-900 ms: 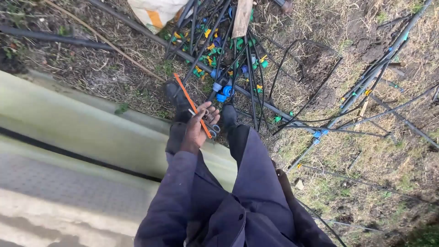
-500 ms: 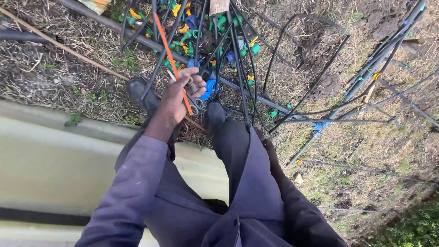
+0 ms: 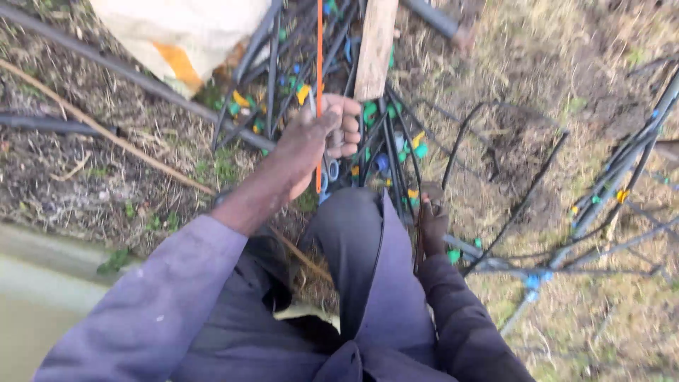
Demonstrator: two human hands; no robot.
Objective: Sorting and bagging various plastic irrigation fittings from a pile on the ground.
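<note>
My left hand [image 3: 322, 134] is stretched out in front of me, closed around a thin orange blade-like tool [image 3: 319, 49] and some small grey metal pieces. Below it lies a pile of black irrigation tubes [image 3: 385, 134] with green, blue and yellow plastic fittings [image 3: 417, 150]. My right hand [image 3: 433, 225] hangs low beside my right leg, close to a black tube and a green fitting; whether it grips anything is unclear. The frame is blurred.
A wooden plank [image 3: 375, 44] lies over the tube pile. A white and orange sack [image 3: 185, 37] sits at top left. More black pipes with blue joints [image 3: 608, 180] run along the right over dry grass. A pale concrete edge [image 3: 28, 283] is at lower left.
My left hand has reached further forward and up with the orange tool, which now points straight ahead. My view has swung forward over the pile, and my right hand has come into sight.
</note>
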